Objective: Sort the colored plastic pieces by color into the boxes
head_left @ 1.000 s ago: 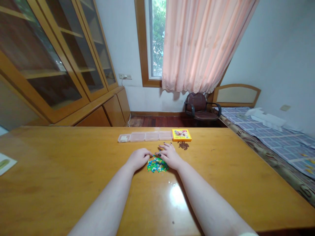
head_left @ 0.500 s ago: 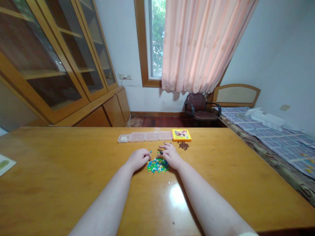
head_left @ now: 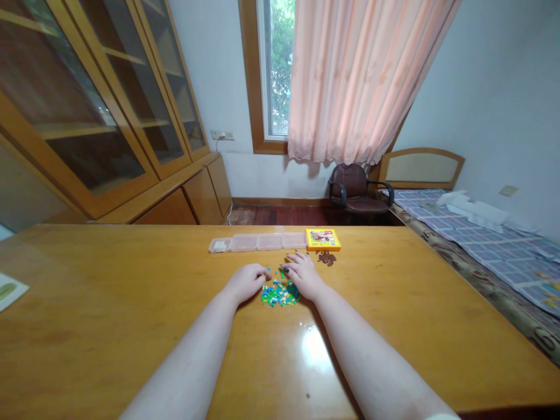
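A small heap of tiny building bricks point(head_left: 280, 294) in green, blue, white and yellow lies on the table between my hands. My left hand point(head_left: 247, 283) rests at the heap's upper left, its fingers curled together; whatever they may hold is hidden. On the other side, my right hand point(head_left: 304, 277) is open, palm down with dark nails and fingers spread, over the heap's right edge. A few loose pieces, one of them a green brick point(head_left: 282, 273), lie between my fingertips. Beyond my right hand sits a separate little pile of brown bricks point(head_left: 326, 258).
A row of clear plastic trays point(head_left: 269, 241) stands near the far table edge, beside a yellow box point(head_left: 322, 240) with a printed picture. At far left lies a white-edged card point(head_left: 11, 290). Behind the table point(head_left: 131, 326) are a brown chair point(head_left: 356, 189) and a bed point(head_left: 472, 224).
My right fingers have shifted slightly, and a green brick by their tips shows more plainly. My left fingertips have moved a little to the right.
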A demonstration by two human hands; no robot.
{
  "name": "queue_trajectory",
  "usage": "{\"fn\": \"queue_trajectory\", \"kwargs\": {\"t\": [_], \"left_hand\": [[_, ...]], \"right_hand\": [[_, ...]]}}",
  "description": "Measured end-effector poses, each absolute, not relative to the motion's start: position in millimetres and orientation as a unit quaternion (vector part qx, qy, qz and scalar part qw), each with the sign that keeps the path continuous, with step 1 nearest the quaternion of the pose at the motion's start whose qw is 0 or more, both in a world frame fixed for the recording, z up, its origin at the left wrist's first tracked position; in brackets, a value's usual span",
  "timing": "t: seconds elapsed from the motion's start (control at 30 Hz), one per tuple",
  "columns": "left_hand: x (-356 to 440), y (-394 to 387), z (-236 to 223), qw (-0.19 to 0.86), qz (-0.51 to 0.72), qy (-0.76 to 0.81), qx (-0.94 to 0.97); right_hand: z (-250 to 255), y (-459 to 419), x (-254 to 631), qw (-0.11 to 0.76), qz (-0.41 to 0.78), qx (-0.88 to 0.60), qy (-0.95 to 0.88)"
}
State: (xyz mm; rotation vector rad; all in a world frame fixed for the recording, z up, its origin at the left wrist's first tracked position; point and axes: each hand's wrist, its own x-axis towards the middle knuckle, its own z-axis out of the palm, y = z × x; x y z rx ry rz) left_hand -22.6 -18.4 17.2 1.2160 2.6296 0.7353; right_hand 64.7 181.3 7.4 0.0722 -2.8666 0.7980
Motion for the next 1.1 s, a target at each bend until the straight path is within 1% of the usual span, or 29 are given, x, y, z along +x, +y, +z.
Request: {"fn": "queue_trajectory", "kwargs": {"t": [0.1,0.23,0.33,0.43,0.53,0.67,0.77,0.87,0.97,1.1], "left_hand": [[-22.8,-18.0,16.1,0.071,0.252,0.876,0.405],[-20.3,-15.3,16.1,0.1,0.249,0.874,0.406],[-19.0,-14.4,16.8,0.105,0.24,0.872,0.414],[-19.3,-16.0,18.5,0.084,0.237,0.874,0.416],[-19.1,-17.9,20.3,0.087,0.235,0.863,0.439],[-16.9,-16.7,20.8,0.108,0.231,0.845,0.47],[-15.7,-14.6,20.7,0.098,0.23,0.855,0.455],[-14.8,-13.8,21.8,0.087,0.233,0.861,0.444],[-14.3,-14.5,22.8,0.097,0.228,0.857,0.452],[-16.1,-15.3,20.9,0.1,0.209,0.86,0.455]], "right_hand": [[7.2,181.7,64.4,0.074,0.267,0.017,-0.961],[7.4,180.4,64.6,0.059,0.267,0.025,-0.962],[8.2,181.1,64.7,0.069,0.288,0.044,-0.954],[9.1,183.6,64.5,0.09,0.309,0.07,-0.944],[9.3,185.0,64.6,0.098,0.307,0.074,-0.944],[9.0,182.8,65.7,0.073,0.286,0.057,-0.954],[9.1,180.7,66.3,0.049,0.264,0.048,-0.962],[10.3,180.8,66.4,0.056,0.249,0.033,-0.966],[12.5,181.4,66.9,0.066,0.249,0.027,-0.966],[14.9,179.6,68.9,0.038,0.247,0.05,-0.967]]}}
